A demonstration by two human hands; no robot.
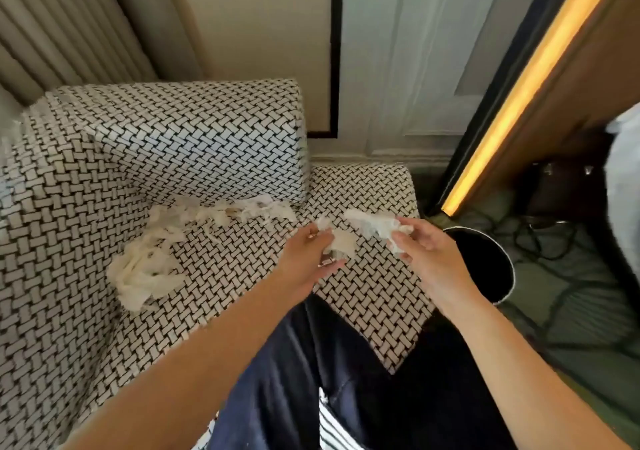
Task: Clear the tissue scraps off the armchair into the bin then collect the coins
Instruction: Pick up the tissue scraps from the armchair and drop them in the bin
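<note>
White torn tissue scraps point(149, 269) lie heaped on the seat of the black-and-white woven armchair point(69, 207), with more shreds point(239, 210) along the base of the back cushion. My left hand point(308, 259) holds a tissue scrap point(341, 245) above the seat's right part. My right hand point(426, 252) grips another tissue scrap point(372, 226) just left of the black round bin point(485, 262), which stands on the floor beside the chair. No coins can be made out.
A wooden panel with a glowing amber light strip point(526, 86) rises at the right. Dark cables point(540, 242) trail on the green carpet behind the bin. Curtains point(69, 27) hang at the back left. My dark trousers point(329, 380) fill the foreground.
</note>
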